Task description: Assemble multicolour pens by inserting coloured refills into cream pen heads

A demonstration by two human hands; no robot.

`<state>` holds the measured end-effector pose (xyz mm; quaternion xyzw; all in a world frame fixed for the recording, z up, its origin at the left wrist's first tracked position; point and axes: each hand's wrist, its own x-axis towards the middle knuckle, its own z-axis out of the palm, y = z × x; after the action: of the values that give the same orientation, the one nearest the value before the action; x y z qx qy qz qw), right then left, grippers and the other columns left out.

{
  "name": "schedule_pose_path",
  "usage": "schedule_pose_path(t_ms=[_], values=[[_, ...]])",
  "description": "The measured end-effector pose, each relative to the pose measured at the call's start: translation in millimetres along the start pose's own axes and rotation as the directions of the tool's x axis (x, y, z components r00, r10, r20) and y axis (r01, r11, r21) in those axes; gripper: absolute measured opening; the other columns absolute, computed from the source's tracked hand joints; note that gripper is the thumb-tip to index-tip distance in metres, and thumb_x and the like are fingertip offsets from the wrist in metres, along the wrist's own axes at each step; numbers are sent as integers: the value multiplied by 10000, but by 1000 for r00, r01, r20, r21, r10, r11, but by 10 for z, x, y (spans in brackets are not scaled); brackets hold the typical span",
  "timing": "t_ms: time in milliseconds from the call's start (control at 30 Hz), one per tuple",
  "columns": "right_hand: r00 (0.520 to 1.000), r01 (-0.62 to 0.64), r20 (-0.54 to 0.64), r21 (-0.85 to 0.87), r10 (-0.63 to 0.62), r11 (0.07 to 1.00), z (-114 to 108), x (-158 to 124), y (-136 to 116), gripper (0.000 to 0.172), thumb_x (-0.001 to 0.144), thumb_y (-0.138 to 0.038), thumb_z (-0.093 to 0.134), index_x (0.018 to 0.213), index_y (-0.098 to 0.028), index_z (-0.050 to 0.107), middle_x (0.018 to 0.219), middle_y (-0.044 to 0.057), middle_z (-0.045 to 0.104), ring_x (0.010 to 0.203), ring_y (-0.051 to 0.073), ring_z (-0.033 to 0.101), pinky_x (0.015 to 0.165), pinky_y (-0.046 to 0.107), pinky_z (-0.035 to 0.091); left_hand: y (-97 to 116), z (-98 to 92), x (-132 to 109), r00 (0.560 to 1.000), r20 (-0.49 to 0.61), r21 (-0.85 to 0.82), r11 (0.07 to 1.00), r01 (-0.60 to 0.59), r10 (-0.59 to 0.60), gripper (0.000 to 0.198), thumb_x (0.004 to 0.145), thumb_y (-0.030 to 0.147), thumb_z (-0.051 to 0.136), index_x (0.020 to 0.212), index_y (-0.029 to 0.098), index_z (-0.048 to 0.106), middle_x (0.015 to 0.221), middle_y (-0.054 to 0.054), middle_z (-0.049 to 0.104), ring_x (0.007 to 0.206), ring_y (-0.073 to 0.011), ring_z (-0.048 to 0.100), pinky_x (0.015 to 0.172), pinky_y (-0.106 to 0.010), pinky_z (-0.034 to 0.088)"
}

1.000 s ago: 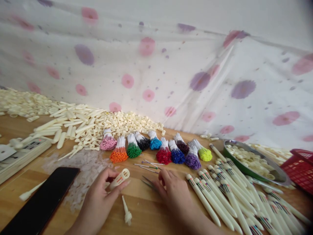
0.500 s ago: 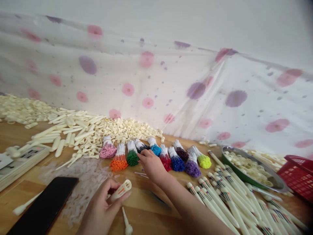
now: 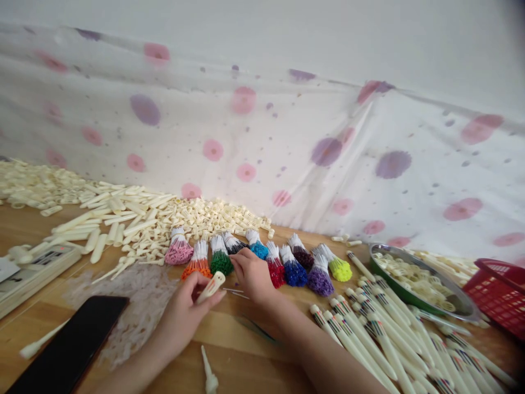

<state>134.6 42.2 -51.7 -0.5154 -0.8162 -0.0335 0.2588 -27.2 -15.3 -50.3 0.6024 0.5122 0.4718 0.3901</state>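
Observation:
My left hand is closed around a short cream slotted pen barrel, its open end tilted up and away, with a touch of orange in a slot. Just right of it, my right hand has its fingers pinched together in front of the black-tipped refills; whatever is between the fingertips is hidden. Beside those fingers sits the green refill bundle. Orange, light blue and red bundles stand around it. A cream pointed pen piece lies nearer me.
Assembled multicolour pens lie in rows at right, near a green-sided metal bowl of cream parts and a red basket. Loose cream parts are heaped at the back. A phone and power strip are at left.
My left hand has moved up and right with the barrel, closer to my right hand. The right hand stays by the black and green refills, its fingers still pinched.

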Motion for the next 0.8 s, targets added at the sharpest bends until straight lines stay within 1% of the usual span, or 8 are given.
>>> schedule_pose_path(t_ms=[167,300,367,467,533,600,700,800], values=[[996,39,-78,38,-36,998,-14,-114,-83,228,893,-167,456,883,-185,683,808,52,634,728,140,596,635,206,435,-51,114,299,1000,-8,-43,999,-2,2,226,668,370,663,737,179,564,692,13,627,681,-181,600,650,-278,448],[983,128,-143,96,-113,987,-147,-315,-102,236,896,-198,437,904,-184,672,825,64,644,744,155,586,679,237,441,-42,164,315,1000,15,-100,995,-12,14,224,664,373,652,728,184,549,714,9,639,719,-182,622,681,-282,467],[975,133,-194,128,-106,983,-275,-408,-67,249,910,-221,415,929,-175,659,843,70,643,753,150,585,694,237,445,-7,147,279,1000,26,-118,993,-10,13,224,659,376,648,709,189,535,715,6,644,732,-186,631,689,-287,474],[946,7,-316,255,77,967,-525,-498,17,265,916,-246,406,824,-153,636,785,68,616,711,143,571,648,230,448,45,84,192,1000,16,-111,994,-10,12,234,646,372,664,697,196,519,710,5,640,717,-184,625,679,-288,470],[889,-120,-338,481,310,868,-695,-538,60,277,882,-308,468,676,-169,590,643,21,556,592,133,525,557,224,428,62,46,111,1000,4,-88,996,-14,14,224,645,352,681,696,200,525,687,16,622,677,-174,603,650,-276,459],[841,-200,-260,667,475,718,-834,-579,68,292,839,-371,519,619,-182,553,537,-24,475,496,118,453,487,218,391,65,34,18,1000,-13,-60,998,-14,13,203,651,327,691,691,204,535,674,23,608,658,-166,583,638,-270,449],[825,-222,-192,754,531,618,-953,-646,11,293,806,-393,556,599,-187,542,503,-41,431,470,107,401,465,211,358,54,61,-108,998,-43,5,999,-46,46,179,658,302,694,674,210,541,701,20,612,674,-166,580,655,-271,452],[837,-185,-226,740,498,646,-987,-685,-73,275,797,-375,571,593,-193,541,510,-37,427,482,112,392,462,210,345,42,103,-177,994,-45,74,993,-95,99,143,684,294,669,679,215,551,738,8,621,700,-171,585,672,-276,469]])
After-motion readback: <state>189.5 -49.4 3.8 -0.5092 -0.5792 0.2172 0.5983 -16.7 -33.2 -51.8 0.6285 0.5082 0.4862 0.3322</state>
